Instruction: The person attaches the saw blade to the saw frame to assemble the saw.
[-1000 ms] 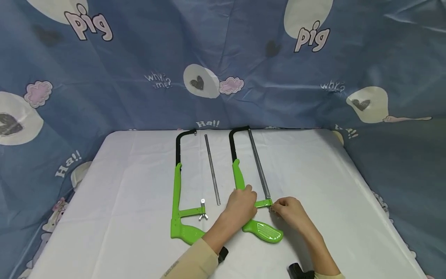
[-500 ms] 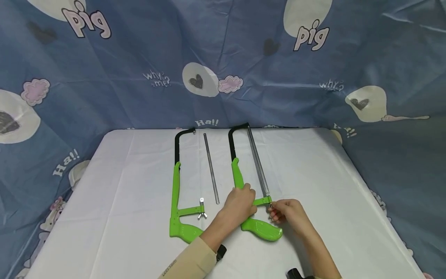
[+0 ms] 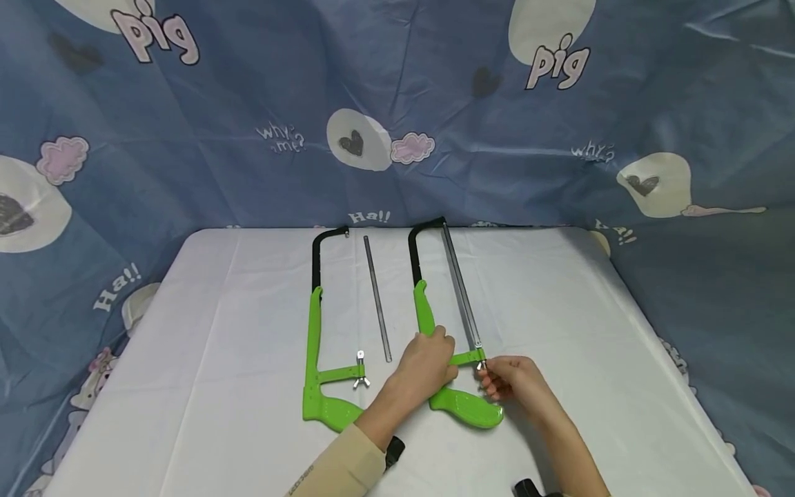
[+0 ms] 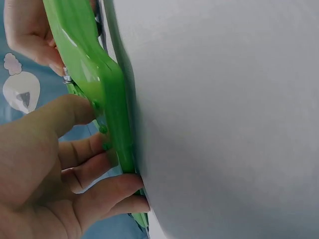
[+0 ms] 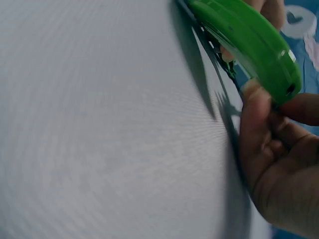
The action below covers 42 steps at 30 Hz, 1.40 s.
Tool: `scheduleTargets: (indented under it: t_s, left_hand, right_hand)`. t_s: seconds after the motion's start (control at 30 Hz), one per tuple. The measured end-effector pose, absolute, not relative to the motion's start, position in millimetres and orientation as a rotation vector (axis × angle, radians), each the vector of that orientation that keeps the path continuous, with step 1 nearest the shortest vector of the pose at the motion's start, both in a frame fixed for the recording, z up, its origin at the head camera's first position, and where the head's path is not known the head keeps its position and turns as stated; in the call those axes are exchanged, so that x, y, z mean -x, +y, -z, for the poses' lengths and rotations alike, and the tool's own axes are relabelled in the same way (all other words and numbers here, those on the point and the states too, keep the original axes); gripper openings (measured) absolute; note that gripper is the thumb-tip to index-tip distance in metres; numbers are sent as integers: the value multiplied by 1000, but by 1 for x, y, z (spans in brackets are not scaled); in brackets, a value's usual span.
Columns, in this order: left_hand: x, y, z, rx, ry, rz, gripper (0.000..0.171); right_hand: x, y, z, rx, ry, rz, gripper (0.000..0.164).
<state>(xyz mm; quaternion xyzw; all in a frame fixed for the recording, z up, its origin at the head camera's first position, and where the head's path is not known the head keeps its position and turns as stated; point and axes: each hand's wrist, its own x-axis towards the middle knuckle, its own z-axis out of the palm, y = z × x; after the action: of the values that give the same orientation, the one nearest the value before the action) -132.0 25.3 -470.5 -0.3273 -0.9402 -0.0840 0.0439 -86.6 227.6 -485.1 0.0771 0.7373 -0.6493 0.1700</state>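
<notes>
The hacksaw (image 3: pixel 468 408) on the right has a green handle and frame with a black front bow. My left hand (image 3: pixel 428 360) grips its green frame just above the handle. A grey blade (image 3: pixel 462 290) runs from the bow tip down to the green crossbar (image 3: pixel 467 357). At the end of that bar my right hand (image 3: pixel 518 381) pinches the silver wing nut (image 3: pixel 482 366) between thumb and fingers. In the left wrist view, fingers wrap the green frame (image 4: pixel 117 104). The right wrist view shows the handle end (image 5: pixel 279 74) hiding the wing nut.
A second green hacksaw (image 3: pixel 315 345), without a blade, lies on the left of the white table (image 3: pixel 205 359), its own wing nut (image 3: pixel 361 382) on the crossbar. Between the saws lies a loose grey blade (image 3: pixel 377 300). A blue patterned cloth (image 3: pixel 397 193) hangs behind.
My right fingers have shifted around the wing nut, with the lower fingers now showing beneath it. The held hacksaw has tilted slightly, so the handle's ridged face no longer shows. My left hand keeps its grip.
</notes>
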Motion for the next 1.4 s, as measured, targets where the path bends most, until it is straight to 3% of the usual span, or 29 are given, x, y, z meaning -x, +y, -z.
scheduleTargets:
  t_s: [0.13,0.27,0.5,0.77,1.4]
  left_hand:
    - [132,25,470,997,-2883,273,24]
    - [132,25,471,1000,-2871,256,25]
    - [132,23,472,1008,-2859,220,24]
    - [131,24,471,1024,-2878,249,24]
    - [129,23,469,985,-2885,271,22]
  right_hand:
    - [83,218,477,-288,2567,1507,22]
    - [77,213,473,-93,3024,1038,9]
    - [74,204,468,227,3319,493,26]
    - [80,199,468,273,3297,264,31]
    - [79,194,471,307,3382,274,34]
